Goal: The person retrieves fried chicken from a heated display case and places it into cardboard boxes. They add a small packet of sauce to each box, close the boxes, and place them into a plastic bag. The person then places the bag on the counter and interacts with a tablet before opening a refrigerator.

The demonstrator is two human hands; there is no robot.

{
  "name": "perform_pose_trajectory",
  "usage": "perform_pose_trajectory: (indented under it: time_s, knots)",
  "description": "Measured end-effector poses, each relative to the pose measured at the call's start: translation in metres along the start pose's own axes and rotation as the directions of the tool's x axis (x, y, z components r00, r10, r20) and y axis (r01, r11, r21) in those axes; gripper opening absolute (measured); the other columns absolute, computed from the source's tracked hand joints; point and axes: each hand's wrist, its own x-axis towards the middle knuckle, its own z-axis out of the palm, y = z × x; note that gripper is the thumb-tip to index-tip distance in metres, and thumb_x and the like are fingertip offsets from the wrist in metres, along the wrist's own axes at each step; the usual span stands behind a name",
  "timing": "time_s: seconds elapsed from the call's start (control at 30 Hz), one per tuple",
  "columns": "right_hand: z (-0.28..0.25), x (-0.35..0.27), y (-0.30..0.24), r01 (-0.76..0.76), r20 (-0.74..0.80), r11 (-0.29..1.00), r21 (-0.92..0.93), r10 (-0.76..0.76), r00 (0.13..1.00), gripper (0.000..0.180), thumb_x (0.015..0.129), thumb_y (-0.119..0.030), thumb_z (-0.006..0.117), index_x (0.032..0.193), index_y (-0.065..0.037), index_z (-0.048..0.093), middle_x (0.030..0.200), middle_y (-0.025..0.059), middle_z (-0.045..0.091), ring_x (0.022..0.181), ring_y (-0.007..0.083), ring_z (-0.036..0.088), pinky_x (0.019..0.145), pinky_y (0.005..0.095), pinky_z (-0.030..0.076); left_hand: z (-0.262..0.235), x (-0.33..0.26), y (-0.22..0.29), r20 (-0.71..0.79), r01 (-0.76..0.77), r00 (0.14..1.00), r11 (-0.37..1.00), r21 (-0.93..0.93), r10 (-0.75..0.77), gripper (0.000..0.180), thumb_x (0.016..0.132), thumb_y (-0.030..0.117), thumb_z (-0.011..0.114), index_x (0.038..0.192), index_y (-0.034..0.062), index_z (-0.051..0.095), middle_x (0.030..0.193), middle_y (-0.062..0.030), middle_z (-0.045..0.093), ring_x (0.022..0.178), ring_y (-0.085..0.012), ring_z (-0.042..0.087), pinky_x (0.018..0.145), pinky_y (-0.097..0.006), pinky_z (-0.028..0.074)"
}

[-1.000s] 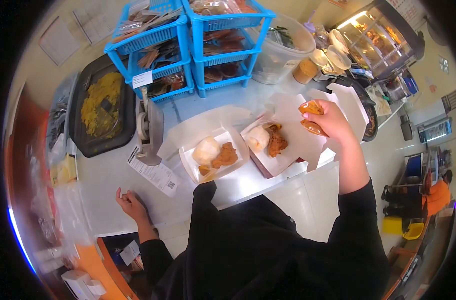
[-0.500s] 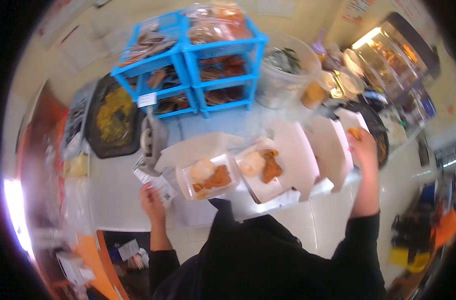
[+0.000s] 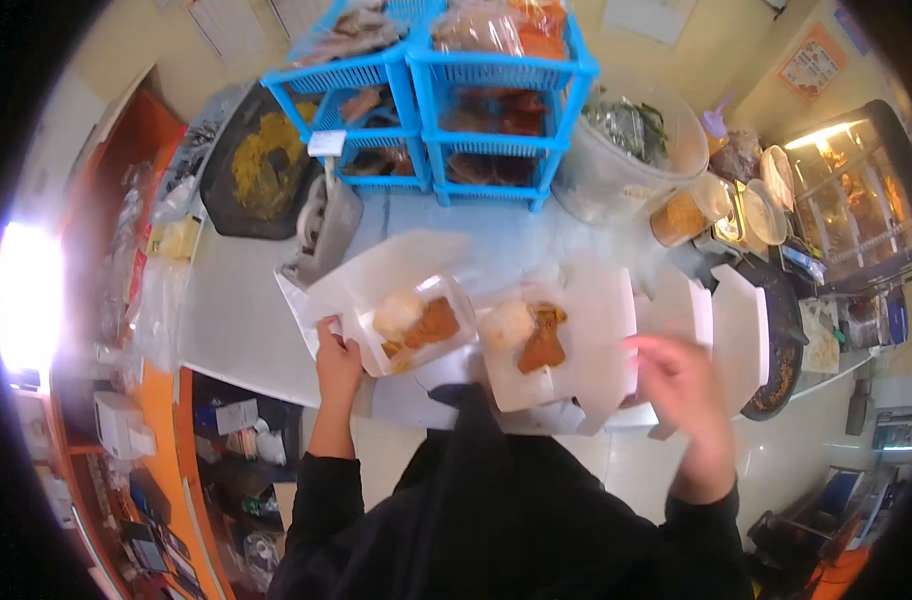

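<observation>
My left hand (image 3: 338,358) pinches the left wall of an open white paper food box (image 3: 443,355), thumb and fingers closed on its edge. A rice mound (image 3: 398,314) and a piece of fried chicken (image 3: 437,322) lie in that box. Beside it, a second open box (image 3: 521,395) holds rice (image 3: 507,326) and another fried chicken piece (image 3: 543,345). My right hand (image 3: 681,385), blurred by motion, is over the raised lids at the right. Its index finger stretches leftward and nothing shows in it. More raised box lids (image 3: 739,330) stand there, hiding what is inside.
Blue stacked baskets (image 3: 491,135) with packed goods stand at the back. Left of them are a black tray of yellow food (image 3: 266,165) and a grey holder (image 3: 328,235). A clear tub (image 3: 631,150), a jar (image 3: 679,218) and a lit display warmer (image 3: 848,190) stand right.
My right hand has come back leftward from the far-right box, and the food piece at its fingers is gone from them. My left hand has moved from the paper slip to the left box.
</observation>
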Motion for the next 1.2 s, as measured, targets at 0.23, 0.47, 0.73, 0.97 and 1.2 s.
perform_pose_trajectory:
  time_s: [0.23, 0.47, 0.73, 0.97, 1.2]
  knots:
    - [0.098, -0.008, 0.033, 0.264, 0.718, 0.92, 0.29, -0.392, 0.576, 0.041, 0.082, -0.004, 0.059, 0.121, -0.014, 0.054, 0.091, 0.0178, 0.065, 0.085, 0.0357, 0.064, 0.076, 0.0448, 0.049, 0.019, -0.09, 0.015, 0.244, 0.45, 0.889, 0.646, -0.616, -0.387, 0.057, 0.091, 0.013, 0.053, 0.141, 0.0059, 0.025, 0.091, -0.014, 0.059, 0.062, -0.0222, 0.063, 0.056, -0.032, 0.056]
    - [-0.076, -0.04, 0.0, 0.204, 0.374, 0.959, 0.199, -0.267, 0.888, 0.03, 0.083, -0.01, 0.056, 0.112, -0.003, 0.061, 0.101, 0.0095, 0.066, 0.091, 0.0216, 0.064, 0.079, 0.0331, 0.05, 0.006, -0.151, -0.076, 0.372, 0.526, 0.848, 0.689, -0.499, -0.378, 0.032, 0.099, 0.026, 0.048, 0.126, 0.0096, 0.05, 0.085, -0.0061, 0.057, 0.063, -0.0157, 0.062, 0.05, -0.028, 0.054]
    - [-0.071, -0.025, -0.051, 0.251, -0.037, -0.012, 0.968, -0.995, 0.095, 0.021, 0.088, -0.022, 0.055, 0.095, -0.007, 0.068, 0.09, 0.0081, 0.069, 0.079, 0.0244, 0.066, 0.072, 0.0363, 0.05, -0.053, -0.089, 0.029, -0.171, -0.267, 0.962, 0.874, -0.406, 0.214, 0.036, 0.093, 0.024, 0.057, 0.119, -0.0007, 0.051, 0.1, -0.0103, 0.062, 0.085, -0.0164, 0.061, 0.073, -0.031, 0.049]
    - [0.114, 0.013, -0.046, -0.037, 0.424, 0.864, 0.502, -0.209, 0.881, 0.047, 0.087, -0.024, 0.067, 0.122, 0.004, 0.055, 0.113, 0.0201, 0.064, 0.101, 0.0292, 0.063, 0.087, 0.0347, 0.05, -0.05, -0.113, 0.044, 0.259, -0.018, 0.965, 0.998, -0.052, 0.031, 0.021, 0.088, 0.016, 0.062, 0.103, 0.0004, 0.062, 0.077, -0.0198, 0.065, 0.072, -0.0329, 0.066, 0.065, -0.04, 0.05]
    - [0.219, 0.024, -0.047, 0.213, 0.625, 0.966, -0.147, -0.076, 0.777, 0.048, 0.084, 0.004, 0.049, 0.13, -0.009, 0.055, 0.121, 0.0149, 0.062, 0.113, 0.0323, 0.058, 0.088, 0.0365, 0.049, -0.073, -0.087, 0.009, 0.243, -0.027, 0.962, 0.931, -0.363, 0.123, 0.012, 0.089, 0.008, 0.06, 0.099, 0.0011, 0.063, 0.094, -0.011, 0.067, 0.081, -0.0232, 0.064, 0.073, -0.031, 0.05]
